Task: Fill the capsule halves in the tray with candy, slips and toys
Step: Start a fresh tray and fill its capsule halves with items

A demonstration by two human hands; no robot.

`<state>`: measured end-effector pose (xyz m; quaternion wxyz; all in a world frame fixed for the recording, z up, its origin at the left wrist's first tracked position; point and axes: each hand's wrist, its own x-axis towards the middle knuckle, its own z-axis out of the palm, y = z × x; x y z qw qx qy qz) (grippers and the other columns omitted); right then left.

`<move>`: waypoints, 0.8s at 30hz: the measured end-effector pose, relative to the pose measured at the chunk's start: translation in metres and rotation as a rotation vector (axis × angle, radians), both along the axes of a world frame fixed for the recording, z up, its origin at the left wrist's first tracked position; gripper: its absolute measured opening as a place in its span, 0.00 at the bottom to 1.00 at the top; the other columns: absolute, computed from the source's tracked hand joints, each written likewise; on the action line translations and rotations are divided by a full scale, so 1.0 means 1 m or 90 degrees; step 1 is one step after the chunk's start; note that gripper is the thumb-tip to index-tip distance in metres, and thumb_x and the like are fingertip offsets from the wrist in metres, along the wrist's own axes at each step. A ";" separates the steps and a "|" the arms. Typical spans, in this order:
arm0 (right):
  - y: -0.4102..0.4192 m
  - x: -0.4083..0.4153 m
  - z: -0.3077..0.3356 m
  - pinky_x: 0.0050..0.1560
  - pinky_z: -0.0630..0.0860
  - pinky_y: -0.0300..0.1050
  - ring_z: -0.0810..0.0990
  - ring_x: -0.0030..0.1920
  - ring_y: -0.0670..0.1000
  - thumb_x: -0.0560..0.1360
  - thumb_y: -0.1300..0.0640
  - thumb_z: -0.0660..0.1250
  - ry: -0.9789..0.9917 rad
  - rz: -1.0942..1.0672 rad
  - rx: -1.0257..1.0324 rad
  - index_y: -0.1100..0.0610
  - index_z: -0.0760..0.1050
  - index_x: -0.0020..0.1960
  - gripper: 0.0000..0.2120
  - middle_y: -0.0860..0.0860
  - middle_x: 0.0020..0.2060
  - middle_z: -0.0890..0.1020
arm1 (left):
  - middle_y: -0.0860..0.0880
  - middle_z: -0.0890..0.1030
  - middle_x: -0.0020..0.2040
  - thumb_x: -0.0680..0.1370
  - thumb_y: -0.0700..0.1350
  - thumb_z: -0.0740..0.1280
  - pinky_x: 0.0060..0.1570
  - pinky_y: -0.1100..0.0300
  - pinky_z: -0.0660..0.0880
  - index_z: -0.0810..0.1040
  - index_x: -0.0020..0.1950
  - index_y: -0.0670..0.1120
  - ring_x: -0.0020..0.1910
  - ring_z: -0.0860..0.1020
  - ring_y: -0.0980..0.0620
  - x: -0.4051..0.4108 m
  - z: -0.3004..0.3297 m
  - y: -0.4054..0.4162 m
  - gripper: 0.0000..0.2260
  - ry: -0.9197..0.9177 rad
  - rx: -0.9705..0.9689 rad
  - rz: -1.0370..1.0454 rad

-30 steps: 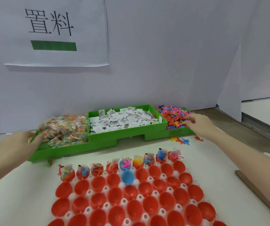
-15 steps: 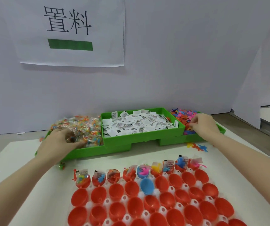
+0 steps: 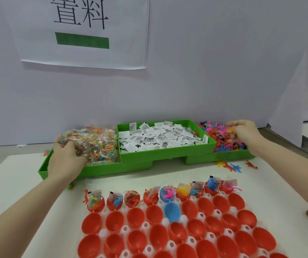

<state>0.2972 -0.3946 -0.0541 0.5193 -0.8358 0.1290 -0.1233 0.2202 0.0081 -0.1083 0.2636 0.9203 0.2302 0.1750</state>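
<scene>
head view:
left hand [image 3: 66,161]: reaching into the left green bin [image 3: 101,169] at the surface's far edge, fingers curling around wrapped candy [image 3: 91,141].
right hand [image 3: 243,133]: working in the toys [image 3: 218,135] at the far right, fingers bending onto the pile; what they are pinching cannot be told.
slips [image 3: 160,137]: lying in the middle bin.
capsule halves [image 3: 168,228]: sitting in the tray [image 3: 182,218] at the near edge, far row filled.

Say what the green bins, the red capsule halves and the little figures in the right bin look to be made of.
Green bins: rigid plastic, matte, moulded edges. Red capsule halves: thin hard plastic, glossy highlights. Toy figures: probably soft rubbery plastic, bright and limp-looking; the look leaves it open.
</scene>
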 end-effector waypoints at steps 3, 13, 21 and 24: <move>0.013 -0.002 0.008 0.36 0.77 0.46 0.73 0.28 0.50 0.76 0.69 0.50 0.023 0.013 -0.021 0.64 0.76 0.53 0.17 0.50 0.34 0.68 | 0.37 0.74 0.56 0.73 0.32 0.62 0.49 0.50 0.68 0.75 0.57 0.38 0.54 0.72 0.38 -0.001 -0.002 0.001 0.13 -0.053 0.008 -0.011; 0.092 -0.016 0.009 0.38 0.71 0.42 0.75 0.37 0.50 0.69 0.40 0.70 0.116 0.220 -0.585 0.60 0.80 0.45 0.22 0.53 0.42 0.83 | 0.35 0.74 0.55 0.73 0.29 0.56 0.56 0.56 0.65 0.78 0.61 0.42 0.55 0.72 0.41 -0.028 0.023 -0.013 0.21 -0.348 -0.184 0.067; 0.100 -0.015 0.008 0.40 0.70 0.43 0.79 0.43 0.54 0.71 0.54 0.70 0.075 0.167 -0.583 0.61 0.80 0.51 0.13 0.55 0.50 0.83 | 0.56 0.80 0.33 0.77 0.27 0.50 0.36 0.64 0.63 0.77 0.51 0.46 0.28 0.73 0.62 -0.093 0.050 -0.020 0.21 -0.335 -0.736 -0.033; 0.098 -0.023 0.002 0.37 0.68 0.43 0.79 0.41 0.56 0.75 0.55 0.63 -0.060 0.141 -0.653 0.60 0.81 0.47 0.11 0.56 0.42 0.83 | 0.48 0.78 0.36 0.78 0.27 0.50 0.34 0.65 0.70 0.82 0.41 0.45 0.29 0.71 0.59 -0.115 0.050 -0.021 0.23 -0.300 -0.869 -0.067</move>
